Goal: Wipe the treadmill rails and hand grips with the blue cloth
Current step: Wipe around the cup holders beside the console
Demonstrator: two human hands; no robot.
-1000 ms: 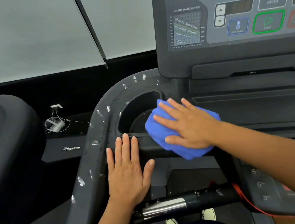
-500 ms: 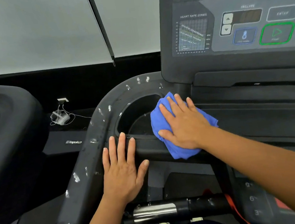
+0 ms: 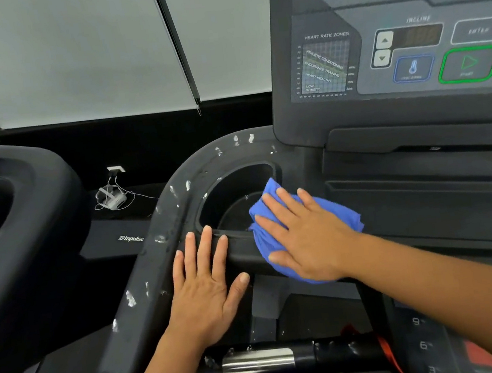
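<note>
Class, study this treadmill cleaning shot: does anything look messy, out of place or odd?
Yes. White flecks, perhaps foam or spray, dot the curved rail around the cup holder, not yet wiped. The right hand presses the blue cloth beside it. Loose white cables lie tangled on the floor.

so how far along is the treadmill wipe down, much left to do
Early, by the look of it. In hand: the right hand presses the folded blue cloth flat on the dark crossbar beside the round cup holder, while the left hand rests bare on it. Left: the curved grey side rail shows white foam spots, and the chrome-banded hand grip carries droplets. Nothing looks clearly finished.
</note>
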